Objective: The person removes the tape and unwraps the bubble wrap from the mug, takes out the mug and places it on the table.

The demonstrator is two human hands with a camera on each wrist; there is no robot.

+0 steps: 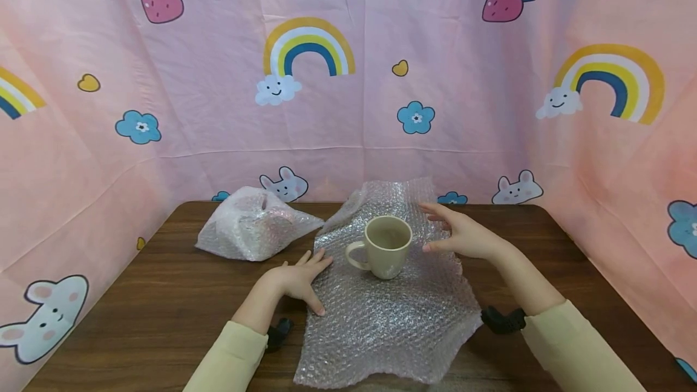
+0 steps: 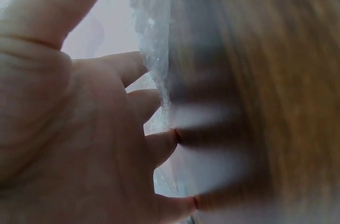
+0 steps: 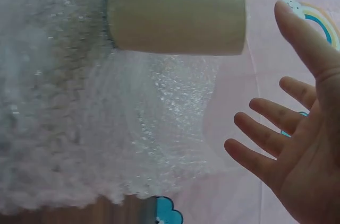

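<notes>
A cream mug (image 1: 384, 251) is standing on bubble wrap (image 1: 376, 328); the left hand (image 1: 298, 278) is resting, fingers spread, at the mug's eight o'clock; the right hand (image 1: 463, 236) is hovering, fingers extended, at three.

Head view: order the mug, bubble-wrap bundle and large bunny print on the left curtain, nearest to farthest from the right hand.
From the right hand:
1. Cream mug, just to its left, on the bubble-wrap sheet.
2. Bubble-wrap bundle, farther left, on the wooden table.
3. Bunny print, far left, on the curtain.
</notes>
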